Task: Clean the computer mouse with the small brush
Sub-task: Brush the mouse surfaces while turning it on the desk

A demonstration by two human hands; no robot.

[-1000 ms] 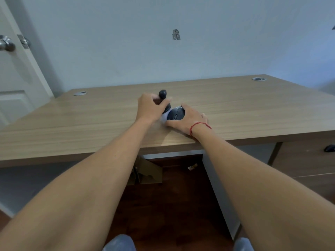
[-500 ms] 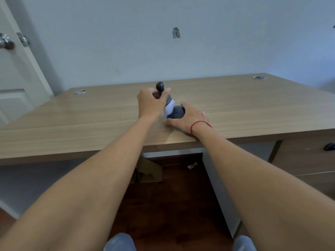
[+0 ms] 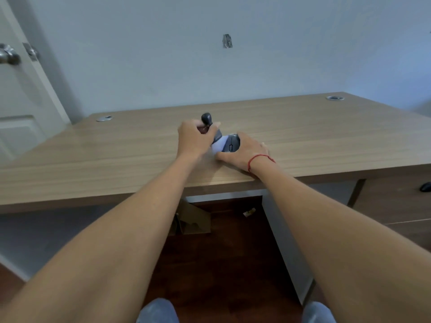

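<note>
A dark grey computer mouse lies on the wooden desk near its front edge. My right hand, with a red thread at the wrist, holds the mouse from its right side and rear. My left hand grips the small brush by its dark handle, whose knob sticks up above the fist. The brush's pale bristles rest against the left side of the mouse.
Two round cable grommets sit in the desk's back corners. A white door with a metal knob stands at the left. Under the desk lie a cardboard piece and a drawer unit at the right.
The brush has dipped down and back toward me, its bristles sweeping along the mouse's left side. My right hand stays on the mouse.
</note>
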